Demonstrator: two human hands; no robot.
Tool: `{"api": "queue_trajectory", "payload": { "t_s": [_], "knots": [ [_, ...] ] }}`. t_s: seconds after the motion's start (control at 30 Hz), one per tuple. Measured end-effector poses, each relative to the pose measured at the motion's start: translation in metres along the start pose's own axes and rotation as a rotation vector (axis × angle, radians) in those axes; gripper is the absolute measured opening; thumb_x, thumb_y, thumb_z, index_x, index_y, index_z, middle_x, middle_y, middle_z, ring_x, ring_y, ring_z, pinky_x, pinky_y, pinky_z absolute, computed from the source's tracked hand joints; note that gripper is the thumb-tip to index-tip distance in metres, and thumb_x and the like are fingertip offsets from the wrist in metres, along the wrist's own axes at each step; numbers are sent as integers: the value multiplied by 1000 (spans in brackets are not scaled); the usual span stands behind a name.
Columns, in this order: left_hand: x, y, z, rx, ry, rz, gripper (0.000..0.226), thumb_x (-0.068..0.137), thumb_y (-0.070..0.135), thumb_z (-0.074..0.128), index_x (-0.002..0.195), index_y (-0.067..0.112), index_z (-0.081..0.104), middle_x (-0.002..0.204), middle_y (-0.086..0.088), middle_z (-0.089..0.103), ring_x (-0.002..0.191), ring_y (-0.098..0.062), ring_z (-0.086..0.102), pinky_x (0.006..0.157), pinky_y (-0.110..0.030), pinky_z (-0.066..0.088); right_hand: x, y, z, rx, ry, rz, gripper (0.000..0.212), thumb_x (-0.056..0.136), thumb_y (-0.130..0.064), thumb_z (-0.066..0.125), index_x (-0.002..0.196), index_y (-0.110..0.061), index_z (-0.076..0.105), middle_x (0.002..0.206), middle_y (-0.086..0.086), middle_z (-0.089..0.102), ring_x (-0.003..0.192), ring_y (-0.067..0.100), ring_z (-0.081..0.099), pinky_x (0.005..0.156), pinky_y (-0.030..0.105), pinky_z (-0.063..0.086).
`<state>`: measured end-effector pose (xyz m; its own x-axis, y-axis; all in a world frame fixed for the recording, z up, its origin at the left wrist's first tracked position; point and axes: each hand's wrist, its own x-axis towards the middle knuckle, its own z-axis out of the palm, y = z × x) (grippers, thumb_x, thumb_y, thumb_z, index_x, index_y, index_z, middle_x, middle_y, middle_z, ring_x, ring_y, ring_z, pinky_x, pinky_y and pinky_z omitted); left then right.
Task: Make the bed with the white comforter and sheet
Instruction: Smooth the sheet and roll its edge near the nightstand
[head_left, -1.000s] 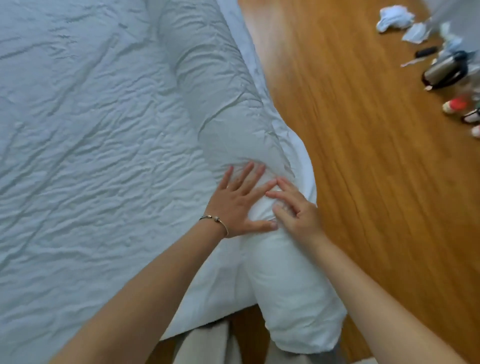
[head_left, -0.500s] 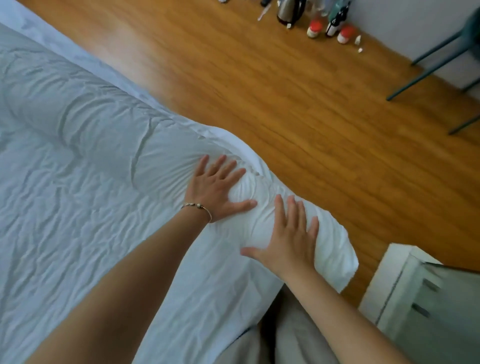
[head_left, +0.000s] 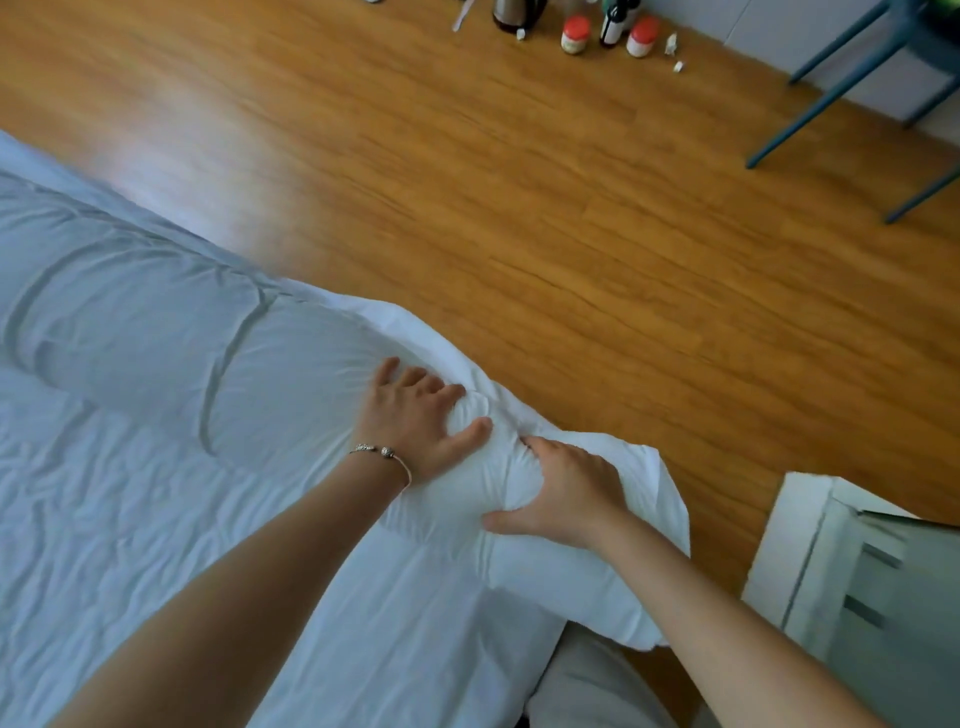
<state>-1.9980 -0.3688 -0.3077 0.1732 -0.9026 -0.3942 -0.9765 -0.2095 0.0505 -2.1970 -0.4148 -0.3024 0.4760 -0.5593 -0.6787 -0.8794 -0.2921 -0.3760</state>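
Observation:
The white comforter (head_left: 156, 353) lies as a thick roll along the bed's right edge, its end hanging over the corner near my legs. Under it the wrinkled white sheet (head_left: 104, 545) covers the mattress. My left hand (head_left: 415, 421), with a bracelet on the wrist, digs curled fingers into the top of the roll. Close beside it my right hand (head_left: 566, 493) grips a bunched fold of the comforter, thumb spread toward me. The fabric puckers between the two hands.
Wooden floor (head_left: 519, 208) runs along the bed's right side. Small bottles and jars (head_left: 574, 34) and a kettle (head_left: 511, 13) stand on the floor at the far wall. Blue chair legs (head_left: 831, 88) are at the top right. A white cabinet (head_left: 841, 582) stands at the lower right.
Both hands went from lying flat on the roll to curling their fingers into the fabric. My right hand slid up toward the left hand. The view stayed turned toward the floor.

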Motion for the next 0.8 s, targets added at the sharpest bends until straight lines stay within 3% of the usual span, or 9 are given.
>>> {"api": "queue_trajectory", "payload": {
  "t_s": [0.1, 0.17, 0.23, 0.33, 0.47, 0.57, 0.63, 0.7, 0.8],
  "knots": [
    [10, 4, -4, -4, -47, 13, 71, 78, 64, 8, 115, 37, 62, 111, 8, 66, 112, -14, 54, 105, -40, 19, 30, 25, -27, 246, -198, -25, 87, 43, -86, 70, 115, -37, 65, 108, -19, 68, 102, 2, 61, 92, 29, 48],
    [18, 11, -5, -12, -108, 16, 72, 73, 59, 3, 107, 33, 61, 102, 5, 66, 101, -14, 58, 97, -36, 27, 60, 35, -38, 571, -264, 0, 52, 70, -72, 68, 86, -23, 75, 86, -2, 73, 79, 6, 64, 77, 26, 49],
    [31, 16, -5, -42, -135, 4, 70, 71, 58, 2, 102, 31, 59, 98, 3, 65, 95, -14, 58, 90, -33, 34, 102, 39, -32, 645, -187, 53, 39, 94, -44, 58, 78, -10, 70, 70, 2, 68, 60, 10, 59, 66, 29, 46],
    [53, 14, -4, -54, -193, 19, 58, 78, 59, 15, 101, 31, 59, 100, 3, 65, 95, -16, 57, 78, -33, 35, 164, 36, -1, 482, -128, 87, 19, 90, -40, 61, 92, -23, 68, 90, -7, 70, 83, 11, 65, 81, 35, 52],
    [74, 15, -4, -110, -260, 32, 28, 85, 56, 38, 86, 31, 50, 92, 4, 62, 88, -16, 54, 67, -31, 28, 222, 43, 38, 506, -276, 221, 48, 89, -49, 62, 127, -21, 57, 128, 1, 59, 109, 17, 57, 87, 29, 44],
    [80, 12, 7, -201, -198, 41, 43, 82, 60, 31, 114, 40, 53, 121, 14, 59, 112, -10, 51, 86, -29, 34, 247, 58, 58, 523, -354, 273, 84, 78, -58, 68, 147, -20, 38, 147, 2, 44, 129, 20, 48, 99, 31, 41],
    [81, 7, 10, -252, -145, 77, 63, 80, 62, 21, 142, 50, 27, 155, 19, 23, 142, -6, 21, 114, -32, 17, 259, 68, 70, 601, -386, 283, 115, 56, -72, 75, 150, -24, 31, 152, -1, 40, 133, 19, 44, 106, 38, 41],
    [85, 5, 12, -275, -126, 92, 69, 80, 63, 11, 147, 52, -1, 159, 18, -8, 147, -4, -4, 119, -35, 2, 276, 80, 85, 601, -380, 280, 141, 32, -86, 74, 151, -27, 27, 153, -2, 38, 136, 19, 41, 108, 41, 40],
    [104, 7, 18, -291, -80, 108, 66, 84, 59, 11, 145, 52, -14, 158, 18, -16, 146, -2, -9, 118, -30, 0, 292, 84, 87, 513, -420, 314, 125, 52, -79, 72, 153, -24, 24, 156, 2, 33, 140, 24, 36, 104, 36, 37]
  ]
}}
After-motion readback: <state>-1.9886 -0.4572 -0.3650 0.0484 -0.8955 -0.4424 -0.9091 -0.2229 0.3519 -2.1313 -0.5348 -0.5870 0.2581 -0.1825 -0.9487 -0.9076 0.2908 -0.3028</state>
